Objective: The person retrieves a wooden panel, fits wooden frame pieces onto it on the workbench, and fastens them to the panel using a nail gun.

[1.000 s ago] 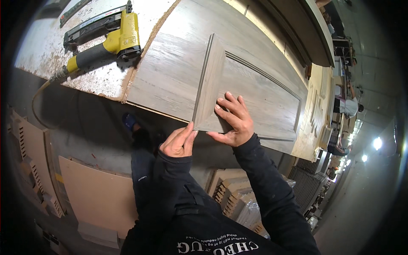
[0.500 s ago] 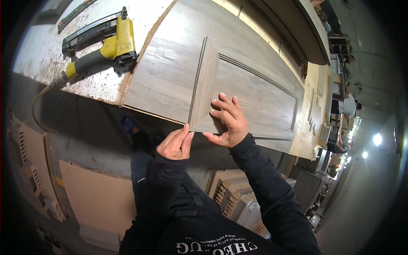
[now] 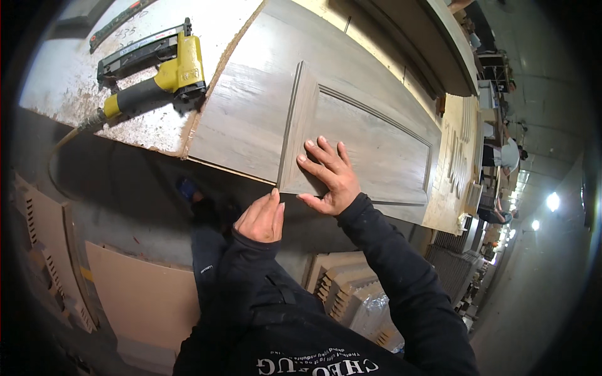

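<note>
A grey wood-grain cabinet door (image 3: 370,135) with a raised frame lies on a flat grey wood-grain panel (image 3: 241,94). My right hand (image 3: 332,178) rests on its near left part, fingers spread across frame and recessed centre, thumb by the near edge. At the door's near left corner is my left hand (image 3: 262,216), fingers pressed together and tips against the edge. Whatever lies between those fingertips is hidden. To the left, a yellow and black nail gun (image 3: 166,72) lies on its side, touched by neither hand.
The nail gun sits on a worn white board (image 3: 150,128), its hose (image 3: 56,150) hanging off the edge. Long dark panels (image 3: 433,44) stand along the far side. Below are a tan board (image 3: 141,288) and stacked wooden parts (image 3: 342,282). People work far right.
My left hand's fingertips have drawn slightly down at the door corner. My right hand has flattened and shifted a little left on the door. The whole view has moved slightly.
</note>
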Demonstrator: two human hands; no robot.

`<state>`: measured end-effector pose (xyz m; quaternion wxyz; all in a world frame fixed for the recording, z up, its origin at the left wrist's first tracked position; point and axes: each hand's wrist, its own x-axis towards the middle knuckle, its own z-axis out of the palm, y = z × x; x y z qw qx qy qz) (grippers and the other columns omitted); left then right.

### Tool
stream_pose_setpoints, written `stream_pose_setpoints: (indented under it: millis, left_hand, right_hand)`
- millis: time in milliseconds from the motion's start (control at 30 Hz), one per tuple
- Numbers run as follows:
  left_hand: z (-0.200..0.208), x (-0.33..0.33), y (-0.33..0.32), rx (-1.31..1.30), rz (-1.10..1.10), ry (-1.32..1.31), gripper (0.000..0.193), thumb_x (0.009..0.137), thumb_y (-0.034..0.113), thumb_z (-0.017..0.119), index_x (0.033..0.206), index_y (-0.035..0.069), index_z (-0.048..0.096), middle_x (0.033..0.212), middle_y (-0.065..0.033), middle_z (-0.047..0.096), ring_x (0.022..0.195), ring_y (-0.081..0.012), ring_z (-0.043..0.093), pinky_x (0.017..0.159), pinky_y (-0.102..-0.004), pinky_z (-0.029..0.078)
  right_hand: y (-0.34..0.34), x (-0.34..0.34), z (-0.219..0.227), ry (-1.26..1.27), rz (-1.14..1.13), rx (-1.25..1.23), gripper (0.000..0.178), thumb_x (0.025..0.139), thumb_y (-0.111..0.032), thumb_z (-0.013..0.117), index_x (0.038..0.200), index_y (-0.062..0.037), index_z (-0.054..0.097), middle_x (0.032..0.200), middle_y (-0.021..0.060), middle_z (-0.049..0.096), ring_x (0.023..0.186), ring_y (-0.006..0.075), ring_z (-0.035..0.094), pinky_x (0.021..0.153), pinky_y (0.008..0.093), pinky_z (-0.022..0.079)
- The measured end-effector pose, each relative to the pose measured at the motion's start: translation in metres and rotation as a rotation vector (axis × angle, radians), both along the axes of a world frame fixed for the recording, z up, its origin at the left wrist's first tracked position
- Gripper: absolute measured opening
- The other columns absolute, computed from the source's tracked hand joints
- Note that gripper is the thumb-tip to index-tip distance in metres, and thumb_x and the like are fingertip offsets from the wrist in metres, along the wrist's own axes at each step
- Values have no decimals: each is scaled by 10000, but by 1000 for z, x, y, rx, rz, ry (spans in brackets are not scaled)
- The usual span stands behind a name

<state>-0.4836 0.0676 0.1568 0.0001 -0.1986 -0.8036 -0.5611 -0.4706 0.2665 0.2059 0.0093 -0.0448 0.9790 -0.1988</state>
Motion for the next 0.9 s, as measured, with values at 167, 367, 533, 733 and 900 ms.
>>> stream_pose_setpoints:
  millis: [167, 367, 533, 733, 900]
  left_hand:
    - [21, -45, -36, -95, -10, 336, 98, 682, 49, 696, 775, 26, 674, 779, -139, 657, 726, -278, 647, 675, -353, 506]
    - [11, -234, -89, -845, 238, 622, 608, 667, 82, 623, 1258, 102, 479, 1068, -112, 551, 1003, -304, 523, 826, -440, 424]
    - [36, -236, -77, -1061, 13, 279, 467, 614, 127, 705, 1036, 78, 511, 916, -117, 561, 909, -313, 563, 753, -428, 461]
    - [94, -141, -119, -389, -394, -229, 327, 618, 99, 648, 924, 12, 569, 865, -161, 635, 832, -301, 638, 708, -316, 495]
    - [51, -94, -126, -1, -359, -677, 370, 633, 43, 603, 995, -21, 569, 875, -103, 668, 774, -215, 665, 726, -295, 509]
  right_hand:
    - [6, 5, -3, -13, 4, 17, 627, 697, -417, 695, 1263, -200, 534, 1390, 79, 418, 1320, 309, 331, 1069, 552, 192]
    - [4, 5, -2, 11, 12, 24, 625, 693, -410, 695, 1260, -201, 537, 1382, 81, 426, 1320, 306, 332, 1067, 553, 197]
    - [0, -2, -4, 23, 28, 10, 620, 683, -402, 704, 1248, -199, 552, 1374, 83, 436, 1317, 305, 338, 1063, 555, 201]
    - [9, 7, -2, -8, -13, 22, 618, 680, -408, 705, 1242, -198, 559, 1365, 85, 447, 1316, 309, 342, 1062, 559, 196]
    - [2, 2, -1, -23, 6, 3, 601, 685, -424, 700, 1223, -188, 576, 1362, 95, 450, 1314, 316, 343, 1068, 552, 184]
